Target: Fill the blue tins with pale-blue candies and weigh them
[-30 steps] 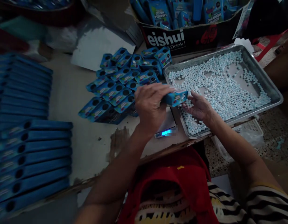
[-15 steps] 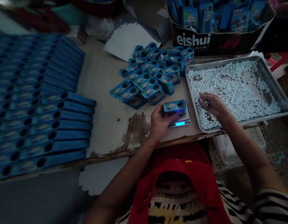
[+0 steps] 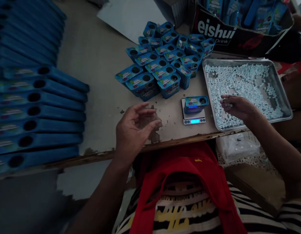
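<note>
On a small digital scale [image 3: 194, 121] with a lit display stands a blue candy box [image 3: 196, 101] that has a round hole in its top. My left hand [image 3: 134, 126] is over the table left of the scale, fingers apart, holding nothing. Beside the scale, a metal tray [image 3: 215, 122] holds many small pale blue and white candies [image 3: 250, 78]. Over the tray's left part is my right hand [image 3: 238, 106], its fingers curled around a few of the candies.
Several blue boxes [image 3: 162, 65] with holed tops stand grouped behind the scale. Rows of blue boxes [image 3: 43, 110] lie along the left. A black carton [image 3: 240, 37] of blue boxes is at the back right. The table's worn front edge [image 3: 170, 143] runs before me.
My left hand has let go of the box on the scale and moved left, opening. The right hand stays over the tray. The whole view has shifted.
</note>
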`<control>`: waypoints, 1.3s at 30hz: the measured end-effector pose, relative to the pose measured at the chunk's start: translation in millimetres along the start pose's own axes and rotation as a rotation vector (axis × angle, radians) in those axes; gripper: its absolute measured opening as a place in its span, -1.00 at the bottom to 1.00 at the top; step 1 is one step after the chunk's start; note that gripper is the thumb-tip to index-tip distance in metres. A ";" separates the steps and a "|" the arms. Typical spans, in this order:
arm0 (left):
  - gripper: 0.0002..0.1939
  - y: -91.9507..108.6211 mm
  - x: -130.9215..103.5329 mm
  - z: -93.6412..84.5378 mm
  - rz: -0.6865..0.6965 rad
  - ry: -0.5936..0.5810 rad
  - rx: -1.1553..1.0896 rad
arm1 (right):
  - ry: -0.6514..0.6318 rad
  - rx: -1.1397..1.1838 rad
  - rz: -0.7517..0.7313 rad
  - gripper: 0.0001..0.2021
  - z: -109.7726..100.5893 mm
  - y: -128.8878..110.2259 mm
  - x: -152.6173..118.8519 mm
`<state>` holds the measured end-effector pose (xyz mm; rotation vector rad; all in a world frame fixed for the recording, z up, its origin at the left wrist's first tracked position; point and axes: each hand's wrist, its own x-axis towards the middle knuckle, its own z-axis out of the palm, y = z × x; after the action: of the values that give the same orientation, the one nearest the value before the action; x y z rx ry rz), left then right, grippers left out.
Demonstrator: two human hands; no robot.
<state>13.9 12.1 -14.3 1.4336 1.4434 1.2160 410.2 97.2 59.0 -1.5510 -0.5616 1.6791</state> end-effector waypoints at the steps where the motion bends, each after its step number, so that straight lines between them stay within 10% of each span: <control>1: -0.35 -2.1 0.0 -1.5 0.017 0.002 0.003 | -0.005 -0.011 0.005 -0.83 1.8 -2.7 -4.5; 29: -0.34 22.0 40.4 62.1 0.098 -0.116 0.074 | -0.187 -0.242 -0.157 -0.89 69.9 -31.2 -40.5; 35: -0.52 9.0 51.4 109.0 0.140 -0.219 -0.041 | -0.168 -0.411 -0.353 -0.89 40.2 -25.8 -28.9; 39: -0.70 23.2 60.8 121.9 0.494 -0.239 0.078 | 0.049 -0.595 -0.667 -0.76 7.7 3.6 -20.2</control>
<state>131.6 84.4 -17.8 1.9926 1.0133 1.2297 401.2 80.7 70.2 -1.5346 -1.4629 0.9976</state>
